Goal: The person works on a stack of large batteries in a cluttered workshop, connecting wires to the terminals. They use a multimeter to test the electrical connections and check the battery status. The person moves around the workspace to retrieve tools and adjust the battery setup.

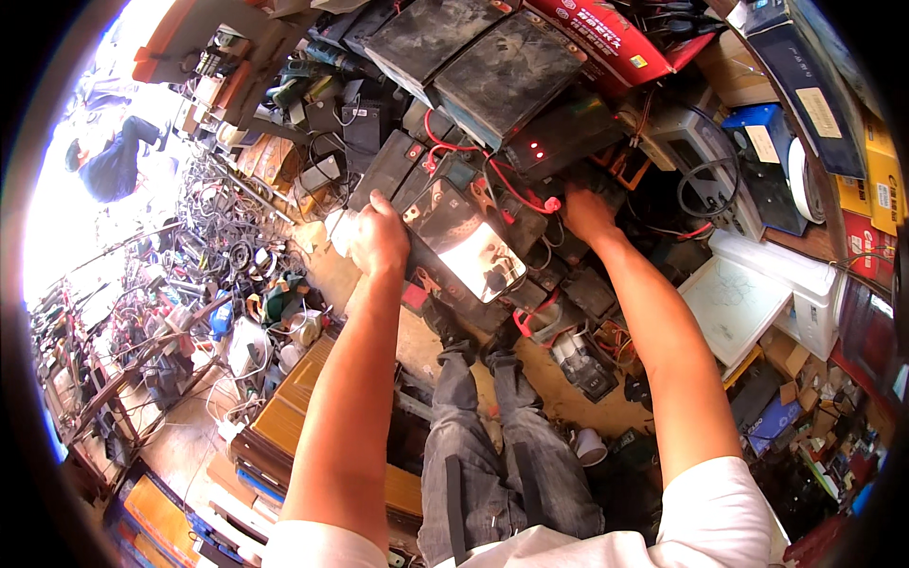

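Where the hands are: both arms are stretched out over a crowded pile of batteries, so that the middle of the pile can be reached.
Left hand [377, 237]: its fingers are curled round the left edge of a black battery [462, 241]. The edge is gripped, so the box is held tipped up.
Black battery: it is found in the middle of the pile, just in front of the legs. Its shiny top is turned toward the light, and a bright patch is seen on it.
Right hand [587, 213]: it is pushed down among the red wires [516, 189]. Its fingers are hidden by the boxes, so it cannot be told if they are closed or loose.
Red wires: they are looped from box to box, so the batteries are joined up.
Box with red lights [559, 142]: it is set just behind the right hand, close to the wires that run to it.
Big grey batteries [507, 71]: they are stacked at the back, out of the way.
White paper [734, 303]: it is laid flat at the right, well apart from the hands.
Heap of cables [227, 246]: it is left at the left side, beside the pile.
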Demonstrator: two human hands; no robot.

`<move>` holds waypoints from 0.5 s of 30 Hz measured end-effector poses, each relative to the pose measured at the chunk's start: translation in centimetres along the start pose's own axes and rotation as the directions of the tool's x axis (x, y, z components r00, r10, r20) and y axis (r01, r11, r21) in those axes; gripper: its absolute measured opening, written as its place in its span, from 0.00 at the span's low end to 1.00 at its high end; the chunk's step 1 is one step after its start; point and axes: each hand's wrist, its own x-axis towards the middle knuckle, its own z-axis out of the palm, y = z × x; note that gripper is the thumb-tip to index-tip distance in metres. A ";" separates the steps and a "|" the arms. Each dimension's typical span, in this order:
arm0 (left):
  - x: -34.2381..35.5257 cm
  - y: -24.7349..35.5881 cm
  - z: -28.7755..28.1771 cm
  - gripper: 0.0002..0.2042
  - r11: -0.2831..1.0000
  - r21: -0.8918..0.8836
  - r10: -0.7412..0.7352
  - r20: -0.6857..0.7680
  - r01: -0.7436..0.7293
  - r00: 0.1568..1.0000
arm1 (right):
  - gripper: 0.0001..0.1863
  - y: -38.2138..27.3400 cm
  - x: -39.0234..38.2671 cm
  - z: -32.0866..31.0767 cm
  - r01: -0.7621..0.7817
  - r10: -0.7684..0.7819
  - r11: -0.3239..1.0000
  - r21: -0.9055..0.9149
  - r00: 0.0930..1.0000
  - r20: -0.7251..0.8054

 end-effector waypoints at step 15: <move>0.0 -0.1 0.0 0.27 1.000 0.008 0.016 -0.012 -0.016 1.000 | 0.16 -1.9 -7.8 5.8 -0.055 0.106 0.971 0.232 0.972 -0.212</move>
